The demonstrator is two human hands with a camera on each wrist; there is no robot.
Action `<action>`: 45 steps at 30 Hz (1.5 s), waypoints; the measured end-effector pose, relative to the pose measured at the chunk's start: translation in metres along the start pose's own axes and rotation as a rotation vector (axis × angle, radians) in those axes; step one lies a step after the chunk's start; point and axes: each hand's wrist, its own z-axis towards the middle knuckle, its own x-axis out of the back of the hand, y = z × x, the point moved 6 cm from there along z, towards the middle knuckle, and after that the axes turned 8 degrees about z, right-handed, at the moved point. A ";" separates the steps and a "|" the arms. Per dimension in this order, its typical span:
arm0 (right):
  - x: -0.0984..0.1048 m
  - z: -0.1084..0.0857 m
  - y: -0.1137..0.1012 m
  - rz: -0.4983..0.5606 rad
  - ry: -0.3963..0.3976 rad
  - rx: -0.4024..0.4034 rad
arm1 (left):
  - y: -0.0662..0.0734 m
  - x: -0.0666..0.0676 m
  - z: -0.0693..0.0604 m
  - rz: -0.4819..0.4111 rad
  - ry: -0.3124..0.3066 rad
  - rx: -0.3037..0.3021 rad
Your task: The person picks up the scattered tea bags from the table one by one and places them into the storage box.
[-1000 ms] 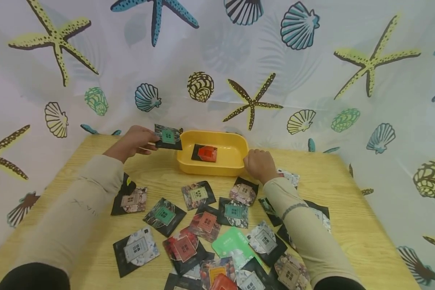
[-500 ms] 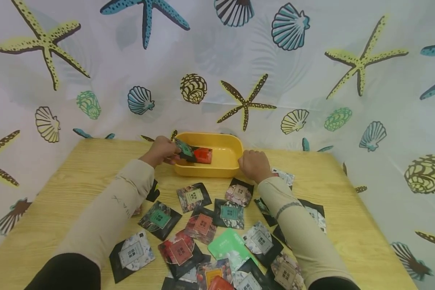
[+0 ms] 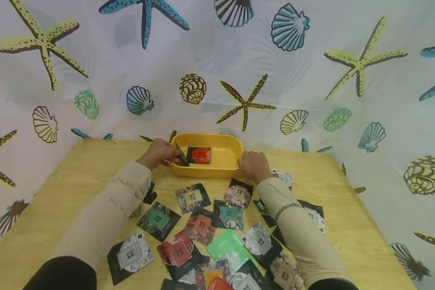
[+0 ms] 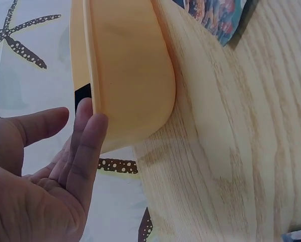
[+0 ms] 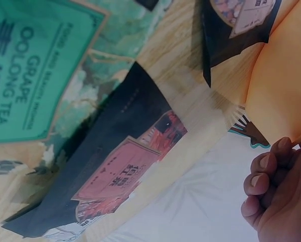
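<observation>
A yellow tray (image 3: 207, 173) stands at the back of the table, a black tea packet with a red label (image 3: 201, 155) lying inside. At its left end a dark green tea packet (image 3: 182, 156) tilts steeply, seen nearly edge-on. My left hand (image 3: 159, 153) is beside that packet at the rim. In the left wrist view, my thumb stands apart from the fingers (image 4: 90, 146), which touch the tray's rim; only a black corner of a packet (image 4: 83, 96) shows inside. With curled fingers my right hand (image 3: 254, 165) grips the tray's right end; the thumb is mostly hidden.
Several tea packets, such as a green one (image 3: 229, 246) and a red one (image 3: 179, 253), lie scattered in front, some overlapping. A small black object (image 3: 150, 194) sits by my left sleeve. A patterned curtain (image 3: 217, 60) hangs behind the table.
My left hand has carried the green-labelled packet rightward from beside the tray to its left end. The packet has turned steeply and its label no longer shows. The right hand stays at the tray.
</observation>
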 end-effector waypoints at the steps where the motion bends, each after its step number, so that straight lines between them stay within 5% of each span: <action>1: 0.000 0.000 -0.001 0.000 -0.005 -0.002 | 0.000 0.001 -0.001 0.001 0.003 -0.003; 13: -0.004 0.000 0.000 -0.004 -0.004 -0.006 | 0.004 0.000 -0.004 0.158 0.009 -0.079; 16: -0.002 -0.001 0.002 -0.003 0.013 -0.003 | 0.008 -0.001 -0.002 0.271 0.093 -0.119; 20: -0.001 -0.003 0.001 0.008 0.018 0.003 | 0.012 -0.005 -0.005 0.531 0.192 -0.141; 24: 0.000 -0.004 -0.001 0.008 0.009 -0.001 | 0.015 0.003 -0.009 0.646 0.222 -0.167; 30: 0.004 -0.004 -0.002 -0.003 0.015 -0.004 | 0.001 0.034 -0.022 0.729 0.110 -0.196; 36: 0.005 0.002 -0.003 -0.052 0.004 0.007 | -0.027 0.064 -0.050 0.877 -0.072 -0.354; 40: 0.006 0.001 -0.001 -0.065 0.011 -0.008 | -0.048 0.073 -0.068 0.941 -0.125 -0.416; 45: 0.001 -0.001 -0.002 -0.062 0.007 0.001 | -0.070 0.073 -0.083 0.953 -0.167 -0.405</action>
